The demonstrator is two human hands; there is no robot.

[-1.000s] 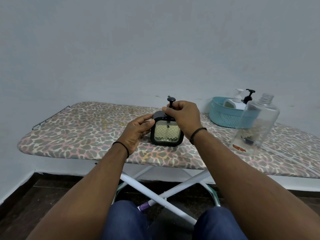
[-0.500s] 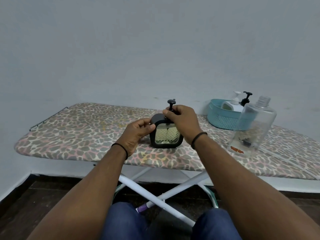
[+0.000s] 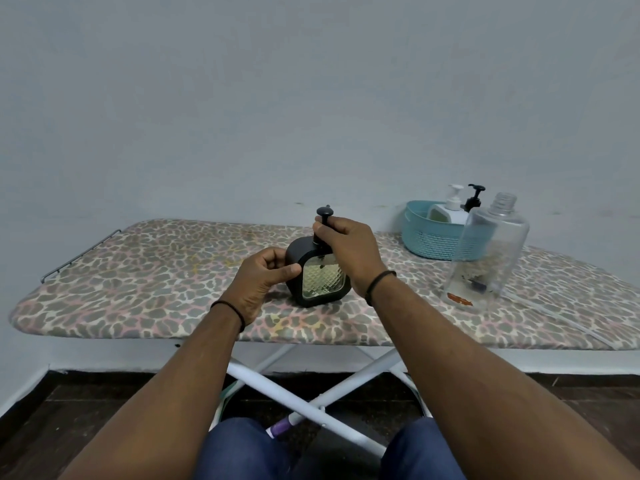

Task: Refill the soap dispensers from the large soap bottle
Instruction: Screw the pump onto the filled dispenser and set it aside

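A square black soap dispenser with a patterned glass front stands on the ironing board, turned a little to the right. My left hand grips its left side. My right hand is curled round the collar of its black pump, whose head sticks up above my fingers. The large clear soap bottle stands uncapped to the right, apart from both hands, and looks almost empty.
A teal basket at the back right holds a white pump dispenser and a black-pump dispenser. The board's white crossed legs stand in front of my knees. A plain wall lies close behind.
The dispenser has turned slightly on the board under both hands, showing more of its black left side. My right hand stays on the pump collar. The view has shifted a little.
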